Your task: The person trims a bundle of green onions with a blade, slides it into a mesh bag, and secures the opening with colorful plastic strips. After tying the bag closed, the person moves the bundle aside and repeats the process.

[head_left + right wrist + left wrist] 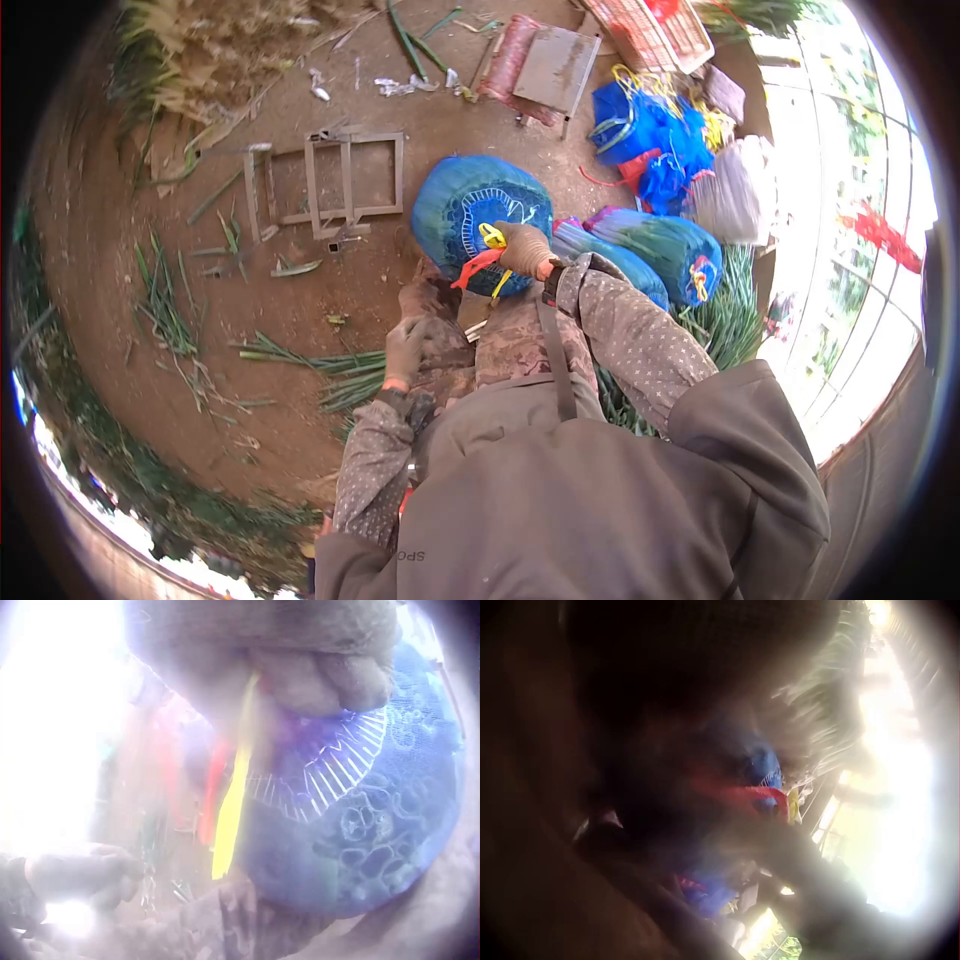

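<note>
A full blue mesh bag (440,195) stands before the person's knees, with green stalks inside and white lacing round its end. At that end the gloved right hand (525,250) curls its fingers round the bag's gathered neck. A yellow tie (231,814) and a red strip (475,268) hang out by the fingers. In the right wrist view, cut stalk ends (367,825) press against the mesh. The gloved left hand (405,348) rests loosely by the person's leg with nothing in it. The left wrist view is mostly dark and blurred.
Two more filled mesh bags (665,250) lie to the right, near loose blue netting (650,130) and an orange crate (655,35). A metal frame (355,185) and a small stool (558,68) sit ahead. Long green stalks (350,375) lie on the ground at left.
</note>
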The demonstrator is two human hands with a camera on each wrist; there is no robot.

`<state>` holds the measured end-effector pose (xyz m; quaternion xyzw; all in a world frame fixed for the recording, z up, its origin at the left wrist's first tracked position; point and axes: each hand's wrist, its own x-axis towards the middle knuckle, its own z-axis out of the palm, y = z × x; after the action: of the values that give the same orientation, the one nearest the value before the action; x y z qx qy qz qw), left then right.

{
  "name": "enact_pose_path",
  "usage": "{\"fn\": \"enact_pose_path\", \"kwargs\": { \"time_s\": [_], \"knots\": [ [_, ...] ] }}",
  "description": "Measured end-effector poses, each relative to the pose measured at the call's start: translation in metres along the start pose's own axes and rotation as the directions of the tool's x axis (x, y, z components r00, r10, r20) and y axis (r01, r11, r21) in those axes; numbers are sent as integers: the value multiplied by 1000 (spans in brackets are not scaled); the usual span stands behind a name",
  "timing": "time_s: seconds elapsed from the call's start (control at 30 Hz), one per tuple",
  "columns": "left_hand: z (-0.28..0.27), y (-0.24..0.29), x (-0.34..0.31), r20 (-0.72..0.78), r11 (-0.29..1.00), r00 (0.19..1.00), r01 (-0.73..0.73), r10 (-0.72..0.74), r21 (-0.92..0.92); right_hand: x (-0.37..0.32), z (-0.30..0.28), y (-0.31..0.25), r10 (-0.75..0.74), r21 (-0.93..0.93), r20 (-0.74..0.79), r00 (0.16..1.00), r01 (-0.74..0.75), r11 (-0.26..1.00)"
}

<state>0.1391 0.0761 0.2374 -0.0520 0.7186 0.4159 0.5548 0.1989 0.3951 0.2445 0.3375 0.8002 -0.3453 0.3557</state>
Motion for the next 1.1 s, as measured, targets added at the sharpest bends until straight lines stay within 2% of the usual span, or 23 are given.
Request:
{"fn": "enact_pose_path", "kwargs": {
  "time_s": [0.13, 0.2, 0.3, 0.33, 0.37, 0.47, 0.6, 0.63, 0.7, 0.77, 0.8, 0.83, 0.87, 0.9, 0.93, 0.97, 1.0, 1.03, 1.1],
  "knots": [
    [-49, 0, -31, -93, 986, 982, 163, -166, -41, -36, 4, 3, 78, 38, -6, 997, -78, 996],
    [-69, -11, -49, -134, 969, 961, 236, -243, -69, -57, 13, 8, 119, 42, 53, 992, -121, 992],
    [-108, -41, -63, -172, 959, 945, 266, -280, -96, -86, 23, 10, 145, 46, 153, 978, -154, 987],
    [-118, -58, -63, -181, 957, 940, 276, -288, -88, -97, 23, 11, 172, 36, 212, 962, -184, 982],
    [-130, -75, -68, -193, 953, 933, 294, -303, -72, -107, 36, 19, 174, 88, 193, 965, -194, 977],
    [-138, -70, -67, -168, 912, 910, 399, -380, 94, -130, 47, 33, 207, 212, 155, 966, -237, 948],
    [-143, -38, -38, -59, 954, 977, 213, -205, 211, -158, 34, 31, 307, 343, 119, 944, -329, 880],
    [-144, -34, -25, 7, 941, 979, 194, -204, 278, -171, 32, 27, 346, 360, 119, 931, -365, 858],
    [-156, -23, 14, 123, 905, 971, 138, -203, 401, -206, 44, 17, 396, 428, 77, 915, -389, 816],
    [-157, 7, 44, 109, 763, 963, 124, -247, 634, -237, 62, 10, 437, 466, 108, 893, -434, 771],
    [-150, 25, 52, 210, 669, 971, -81, -115, 739, -254, 67, 6, 452, 488, 109, 885, -444, 752],
    [-138, 45, 62, 330, 530, 944, -283, 6, 799, -267, 78, 7, 465, 510, 97, 880, -445, 736],
    [-114, 60, 64, 448, 534, 889, -426, 95, 730, -279, 95, 14, 465, 539, 28, 885, -405, 739],
    [-73, 77, 49, 490, 649, 872, -375, 5, 661, -298, 96, 14, 470, 592, -58, 881, -349, 727],
    [-32, 95, 34, 526, 748, 846, -295, -85, 595, -316, 79, 12, 504, 648, 9, 863, -389, 655],
    [-12, 49, 58, 769, 668, 640, -577, 11, 470, -328, 79, 17, 545, 696, 61, 836, -427, 577],
    [23, 20, 54, 867, 477, 483, -795, 125, 374, -344, 76, 18, 581, 737, 50, 812, -423, 528],
    [61, 1, 28, 883, 606, 463, -723, 71, 330, -356, 86, 23, 597, 781, 60, 800, -410, 471],
    [124, -64, -17, 687, 733, 723, -431, -68, 526, -381, 117, 27, 628, 835, 49, 776, -377, 400]
  ]
}}
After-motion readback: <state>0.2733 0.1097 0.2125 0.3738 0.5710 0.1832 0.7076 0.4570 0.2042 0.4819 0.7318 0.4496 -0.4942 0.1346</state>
